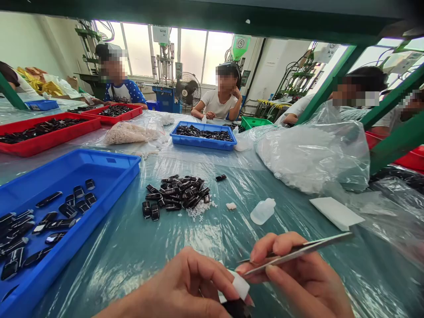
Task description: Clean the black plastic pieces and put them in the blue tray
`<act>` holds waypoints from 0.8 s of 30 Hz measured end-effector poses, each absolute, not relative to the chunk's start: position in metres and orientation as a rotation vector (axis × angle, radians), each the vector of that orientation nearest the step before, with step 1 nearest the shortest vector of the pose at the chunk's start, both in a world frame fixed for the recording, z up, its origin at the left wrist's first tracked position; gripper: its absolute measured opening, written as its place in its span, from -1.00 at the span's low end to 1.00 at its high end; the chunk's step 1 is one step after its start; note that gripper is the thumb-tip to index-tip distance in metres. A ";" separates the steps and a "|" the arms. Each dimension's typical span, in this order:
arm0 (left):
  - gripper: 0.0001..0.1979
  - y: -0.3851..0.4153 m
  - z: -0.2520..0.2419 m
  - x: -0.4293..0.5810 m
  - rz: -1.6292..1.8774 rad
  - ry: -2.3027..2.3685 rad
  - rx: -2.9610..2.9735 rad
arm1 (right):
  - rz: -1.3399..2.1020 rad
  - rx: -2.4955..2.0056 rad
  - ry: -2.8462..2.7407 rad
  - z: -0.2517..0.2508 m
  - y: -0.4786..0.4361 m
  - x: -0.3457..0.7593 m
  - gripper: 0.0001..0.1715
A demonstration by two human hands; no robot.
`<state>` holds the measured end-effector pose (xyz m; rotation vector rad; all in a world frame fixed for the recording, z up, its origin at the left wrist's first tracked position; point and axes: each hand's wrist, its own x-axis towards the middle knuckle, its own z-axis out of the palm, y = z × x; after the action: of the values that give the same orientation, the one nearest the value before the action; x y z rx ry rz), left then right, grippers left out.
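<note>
My left hand [192, 285] is closed at the bottom of the view, around a glossy black piece [236, 308] and a folded white wipe [241, 286]. Part of the black piece is cut off by the lower edge. My right hand [298, 267] pinches a pair of metal tweezers [298, 252], whose tips point left, close to the left fingers. Whether the tips touch anything is hard to make out. Beyond the hands lies a pile of black pieces [182, 192], with small white bits [198, 208] at its front right edge.
A blue tray [132, 164] with black pieces stands left. A small translucent bottle [263, 212], a white pad [336, 213] and a large clear bag [308, 150] lie right. Farther trays, red [49, 143] and blue [203, 145], stand before seated people. A green frame [212, 20] crosses overhead.
</note>
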<state>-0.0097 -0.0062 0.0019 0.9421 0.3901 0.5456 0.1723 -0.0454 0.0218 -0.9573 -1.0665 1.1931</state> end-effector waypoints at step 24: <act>-0.80 -0.008 0.003 -0.012 0.457 0.416 0.952 | 1.247 -0.835 -1.152 0.022 -0.047 0.176 -0.92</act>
<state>-0.0116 -0.0080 0.0026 0.9517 0.4156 0.4572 0.1758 -0.0472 0.0216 -0.8350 -1.1521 1.2474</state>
